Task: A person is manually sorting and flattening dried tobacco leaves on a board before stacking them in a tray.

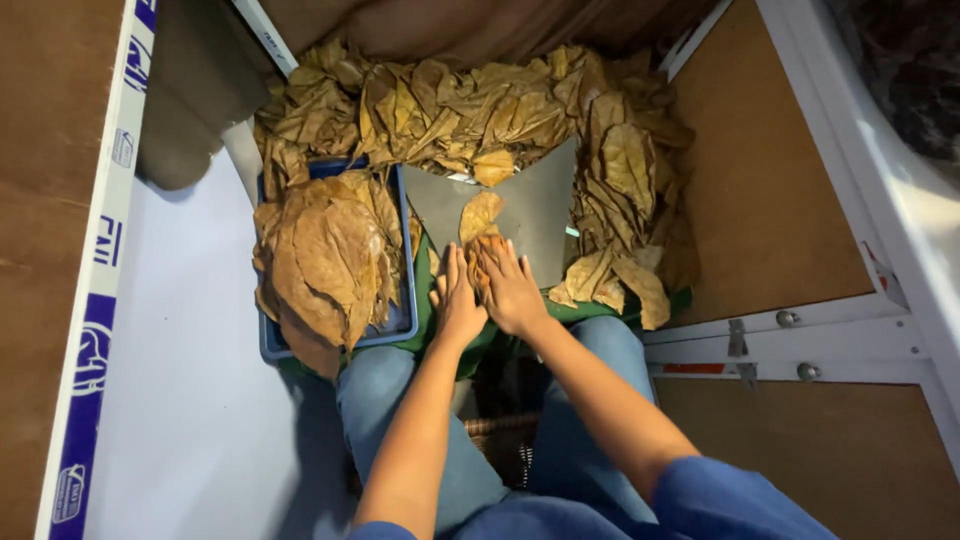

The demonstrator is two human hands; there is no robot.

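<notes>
Both hands lie flat, palms down, side by side on a dry brown leaf (480,250) at the near edge of a grey board (535,215). The left hand (458,298) has its fingers stretched forward and close together; the right hand (513,290) is spread a little wider, covering the leaf's near part. How much of the leaf lies under the palms is hidden — only its far tip shows clearly. Whether it is one leaf or several stacked is hard to tell.

A heap of leaves (470,110) curves around the board's far and right sides, covering its edges there. To the left, a blue tray (405,325) holds a stack of flattened leaves (325,265) that hides most of its rim and floor. A green cloth (425,300) shows between tray and hands, mostly covered. The person's knees in jeans (385,385) sit near — a basket (500,440) between them is in shadow and barely legible.
</notes>
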